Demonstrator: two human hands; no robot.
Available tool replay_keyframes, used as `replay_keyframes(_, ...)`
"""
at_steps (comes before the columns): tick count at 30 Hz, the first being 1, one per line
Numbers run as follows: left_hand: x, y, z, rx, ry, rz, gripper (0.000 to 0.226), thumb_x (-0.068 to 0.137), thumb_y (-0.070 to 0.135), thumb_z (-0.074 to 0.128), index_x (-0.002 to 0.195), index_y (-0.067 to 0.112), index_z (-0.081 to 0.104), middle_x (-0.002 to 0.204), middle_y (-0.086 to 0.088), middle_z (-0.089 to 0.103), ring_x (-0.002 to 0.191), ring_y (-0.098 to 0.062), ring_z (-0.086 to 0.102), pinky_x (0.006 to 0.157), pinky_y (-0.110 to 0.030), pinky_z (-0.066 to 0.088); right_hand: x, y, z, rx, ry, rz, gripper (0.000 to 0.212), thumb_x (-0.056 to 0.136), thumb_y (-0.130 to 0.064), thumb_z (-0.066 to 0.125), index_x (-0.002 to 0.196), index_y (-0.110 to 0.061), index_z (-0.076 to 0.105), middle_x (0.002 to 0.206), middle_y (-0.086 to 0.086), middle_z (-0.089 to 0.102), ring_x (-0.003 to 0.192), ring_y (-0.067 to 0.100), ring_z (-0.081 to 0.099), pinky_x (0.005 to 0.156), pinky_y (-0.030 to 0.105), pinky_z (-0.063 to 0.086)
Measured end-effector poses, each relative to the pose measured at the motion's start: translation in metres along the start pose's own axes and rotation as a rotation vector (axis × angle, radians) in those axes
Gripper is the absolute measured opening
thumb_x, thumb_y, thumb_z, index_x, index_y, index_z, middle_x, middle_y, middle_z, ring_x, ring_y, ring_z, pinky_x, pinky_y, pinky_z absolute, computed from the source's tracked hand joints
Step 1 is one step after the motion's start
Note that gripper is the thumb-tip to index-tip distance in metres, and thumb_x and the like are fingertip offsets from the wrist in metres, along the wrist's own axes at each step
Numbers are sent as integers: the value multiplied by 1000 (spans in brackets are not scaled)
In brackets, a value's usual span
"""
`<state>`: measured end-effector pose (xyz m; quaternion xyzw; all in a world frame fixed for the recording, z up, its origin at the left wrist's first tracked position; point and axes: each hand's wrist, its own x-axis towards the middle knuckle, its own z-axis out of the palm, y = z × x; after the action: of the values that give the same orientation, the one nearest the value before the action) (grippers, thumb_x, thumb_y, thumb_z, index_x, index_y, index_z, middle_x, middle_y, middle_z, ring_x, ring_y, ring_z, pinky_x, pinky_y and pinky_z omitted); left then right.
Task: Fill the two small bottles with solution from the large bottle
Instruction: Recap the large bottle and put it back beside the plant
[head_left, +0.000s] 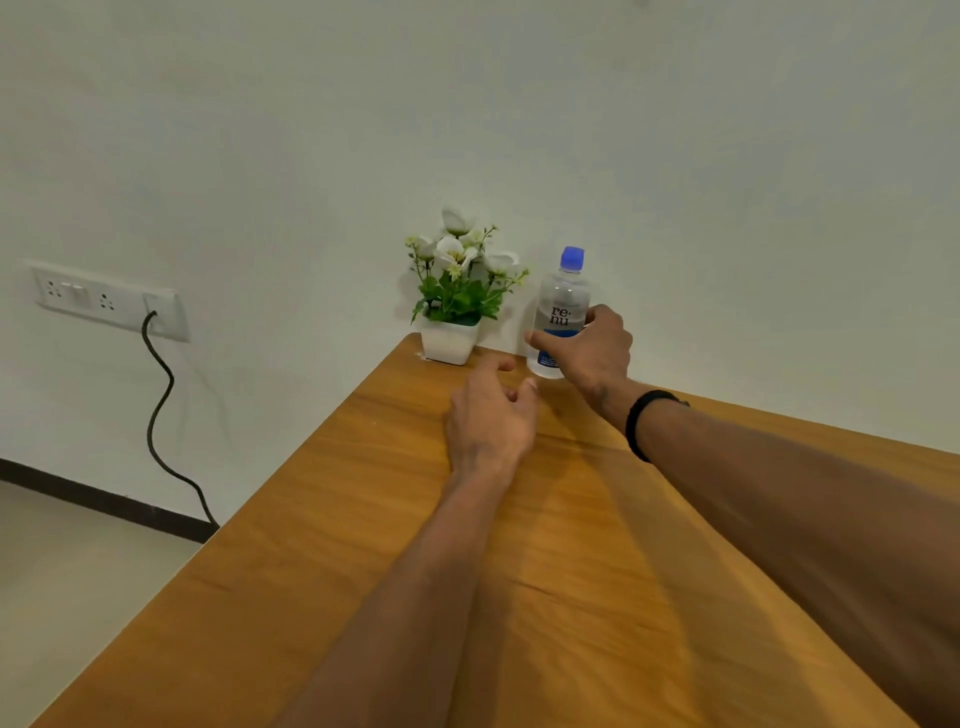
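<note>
The large clear bottle (562, 306) with a blue cap and a "renu" label stands upright at the far edge of the wooden table (363, 519), close to the wall. My right hand (592, 348) grips its lower half, thumb across the front and fingers round the right side. My left hand (491, 415) hovers just left of and below the bottle with loosely curled fingers, holding nothing. No small bottles are in view.
A white pot of artificial white flowers (457, 306) stands at the table's far left corner, just left of the bottle. On the wall to the left is a socket panel (109, 301) with a black cable (161, 415) hanging to the floor.
</note>
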<state>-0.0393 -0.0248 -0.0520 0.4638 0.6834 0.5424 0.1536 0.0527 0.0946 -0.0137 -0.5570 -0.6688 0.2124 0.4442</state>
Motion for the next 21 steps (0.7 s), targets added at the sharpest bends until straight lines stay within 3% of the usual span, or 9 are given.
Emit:
replay_keyframes(5,-1,-2,3,44,-22,30,43,102,34,66,142,25,56,112,1,75,89,-3,60,68,-12,40,-1,4,11,-21,35,-8,74,76,-50,93,130,-10,61,128,7,71,117,26,68,84,29,53)
replay_keyframes(8,-3,-1,3,44,-21,26,43,101,34,67,142,25,57,99,7,71,88,-4,62,74,-17,44,-4,2,5,-6,13,23,76,77,-51,92,132,-9,59,130,7,67,119,24,64,85,29,52)
replay_keyframes(12,-8,4,-1,64,-9,22,42,100,35,68,139,25,60,83,15,62,92,-10,67,84,-27,48,-5,-4,-22,-63,-140,98,85,69,-52,96,130,-9,55,127,10,64,116,29,66,90,38,60)
replay_keyframes(16,-27,15,-8,87,-48,26,42,99,34,69,139,23,60,92,9,65,99,-14,68,94,-34,56,-15,-16,-87,-170,-264,74,66,81,-33,93,128,-6,56,119,10,61,103,26,63,89,44,61)
replay_keyframes(21,-78,34,-17,122,-93,-7,41,99,34,70,136,19,62,96,7,68,96,-14,68,95,-38,60,-43,-22,-205,-301,-413,-10,34,94,-25,81,117,-5,68,104,14,76,97,27,76,87,45,66)
